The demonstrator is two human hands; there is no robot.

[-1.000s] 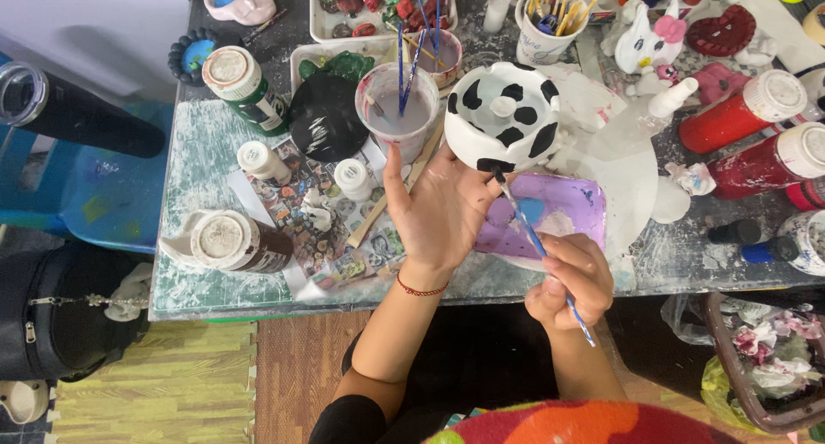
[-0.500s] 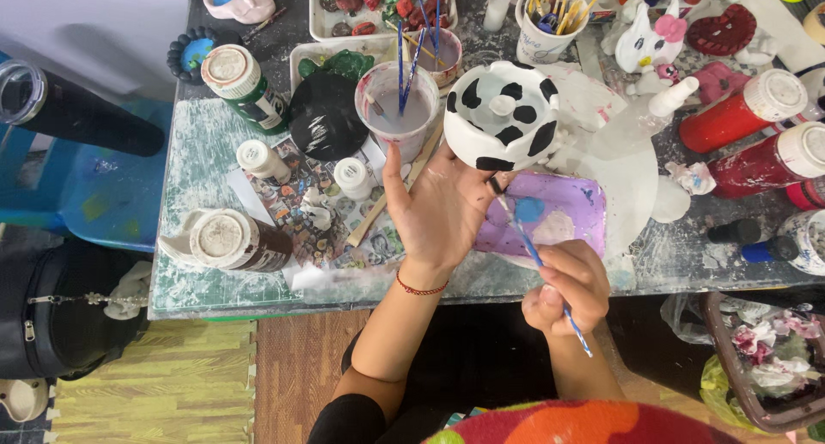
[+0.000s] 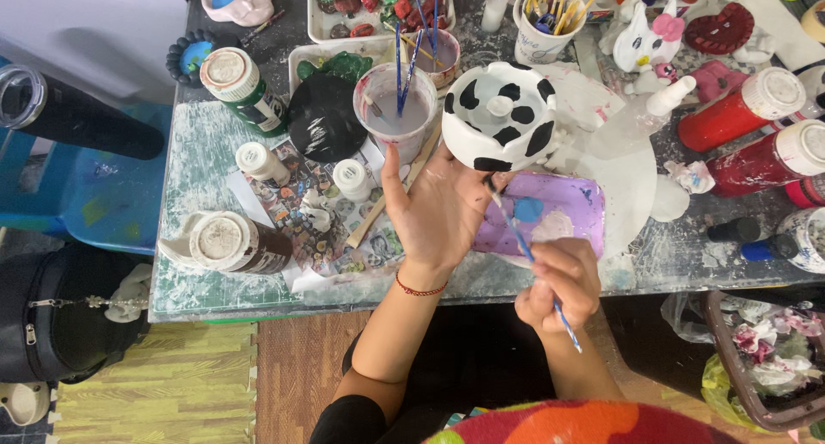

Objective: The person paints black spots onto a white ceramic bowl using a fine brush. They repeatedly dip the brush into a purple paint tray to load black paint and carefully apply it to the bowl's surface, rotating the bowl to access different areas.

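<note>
A paint-smeared table (image 3: 215,152) is seen from above, crowded with craft things. Near the middle of its front edge a white ceramic bowl with black cow patches (image 3: 503,117) is cradled on the left hand (image 3: 434,208), the fingers spread apart under it. Just right of it a purple palette tray (image 3: 559,216) is laid near the front edge. A thin blue paintbrush (image 3: 524,251) is pinched by the right hand (image 3: 563,281), fingers closed together on the handle, its tip set at the bowl's lower rim.
</note>
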